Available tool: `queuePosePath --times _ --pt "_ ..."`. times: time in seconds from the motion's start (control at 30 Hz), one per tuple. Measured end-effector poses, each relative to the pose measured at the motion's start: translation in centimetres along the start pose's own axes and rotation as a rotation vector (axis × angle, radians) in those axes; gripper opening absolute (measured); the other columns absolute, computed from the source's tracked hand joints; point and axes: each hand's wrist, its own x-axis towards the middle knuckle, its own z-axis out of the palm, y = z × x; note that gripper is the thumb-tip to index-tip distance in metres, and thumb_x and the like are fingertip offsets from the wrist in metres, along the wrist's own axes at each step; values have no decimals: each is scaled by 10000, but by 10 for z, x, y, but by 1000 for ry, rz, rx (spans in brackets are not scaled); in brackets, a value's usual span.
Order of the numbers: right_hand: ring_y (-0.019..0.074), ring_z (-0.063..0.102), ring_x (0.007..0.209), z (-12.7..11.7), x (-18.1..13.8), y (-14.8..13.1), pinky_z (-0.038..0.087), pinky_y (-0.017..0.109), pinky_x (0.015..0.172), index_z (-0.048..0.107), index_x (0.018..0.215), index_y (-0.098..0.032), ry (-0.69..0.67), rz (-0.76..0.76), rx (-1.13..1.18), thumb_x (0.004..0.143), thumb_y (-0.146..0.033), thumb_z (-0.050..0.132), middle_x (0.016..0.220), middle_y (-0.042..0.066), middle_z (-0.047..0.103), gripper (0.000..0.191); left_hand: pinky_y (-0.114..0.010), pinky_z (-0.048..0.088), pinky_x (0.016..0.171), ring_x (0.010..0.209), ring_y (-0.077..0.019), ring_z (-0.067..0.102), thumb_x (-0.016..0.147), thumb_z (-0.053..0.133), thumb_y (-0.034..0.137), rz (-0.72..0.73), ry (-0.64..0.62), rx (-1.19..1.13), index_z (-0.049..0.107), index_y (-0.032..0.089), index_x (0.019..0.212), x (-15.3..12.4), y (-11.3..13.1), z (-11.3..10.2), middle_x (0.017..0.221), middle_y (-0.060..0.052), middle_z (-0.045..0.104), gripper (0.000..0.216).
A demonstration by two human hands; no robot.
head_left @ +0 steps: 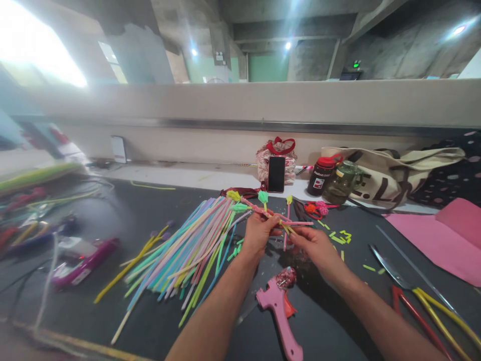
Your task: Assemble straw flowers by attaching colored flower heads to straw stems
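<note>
My left hand (260, 231) is closed around the stems of a small bunch of pipe cleaner flowers (259, 208). Green and yellow heads top the bunch, and pink and yellowish stems cross below them. At the stems' lower end, my right hand (313, 246) pinches a yellowish pipe cleaner stem with its fingertips. A large spread of pastel pipe cleaners (188, 245) lies on the dark mat to the left of my hands. Below them rests a pink hot glue gun (276, 301), its front part wrapped in something reddish. My fingers hide part of the stems.
Red- and yellow-handled tools (417, 296) lie at the right, near a pink sheet (443, 235). Short green cut pieces (340, 236) are scattered beyond my right hand. A phone (276, 174), a dark bottle (320, 176), a green jug (341, 183) and a canvas bag (391, 175) stand at the back.
</note>
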Motion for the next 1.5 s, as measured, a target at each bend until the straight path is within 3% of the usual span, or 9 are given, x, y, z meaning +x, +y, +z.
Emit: queuePosePath --times 0.27,0.37,0.47,0.53,0.73,0.87,1.1,1.27,1.5 --pt "155 547 563 8 -9 -2 320 247 511 591 673 -186 172 -337 -859 832 -339 391 608 22 594 298 -197 486 442 527 -113 571 594 643 220 94 92 95 501 152 665 3 -5 0 545 36 539 172" --pt "167 576 619 -3 -20 -16 327 254 531 614 727 -207 234 -382 -993 829 -366 407 684 29 619 280 -198 481 437 532 -113 567 593 647 225 102 69 116 517 149 676 3 -5 -2 561 26 554 172" --pt "158 580 696 -22 -21 -29 369 252 613 632 796 -233 318 -408 -856 811 -363 448 754 15 629 225 -199 473 442 537 -113 566 602 643 231 104 -48 120 520 145 667 0 -2 -1 574 18 560 164" --pt "162 577 748 -33 -15 -32 389 259 667 638 816 -229 295 -377 -736 790 -324 478 813 15 634 187 -195 467 454 543 -108 562 612 637 230 89 -179 118 516 145 664 -4 0 0 583 20 551 157" --pt "172 575 852 -24 0 -19 425 274 747 614 970 -190 -61 -250 -224 765 -251 468 929 28 644 260 -184 439 459 490 -70 497 625 618 186 -46 -508 194 529 133 698 -15 5 4 591 33 520 127" --pt "153 573 696 -11 0 -10 425 240 610 656 834 -173 48 -216 -176 741 -242 478 779 18 656 213 -184 436 484 544 -76 503 615 618 184 -83 -456 225 514 142 717 -17 7 6 624 36 520 152" --pt "104 489 493 -15 1 -5 352 205 471 633 754 -166 140 -189 -202 732 -257 490 560 -23 559 171 -178 386 459 501 -71 476 581 641 218 -100 -297 233 526 145 792 -14 -1 11 604 37 535 252" --pt "106 502 527 -14 2 0 371 210 493 622 765 -156 137 -148 -55 723 -279 509 625 -11 579 172 -187 358 458 439 -63 459 570 664 296 -140 -195 199 536 125 643 -10 -12 11 516 34 525 226" --pt "118 516 545 -11 0 -1 360 217 489 637 860 -149 142 -55 43 698 -301 557 648 5 602 236 -198 390 441 430 -92 526 588 636 263 -115 -146 83 464 158 631 -15 -14 19 525 46 534 206"
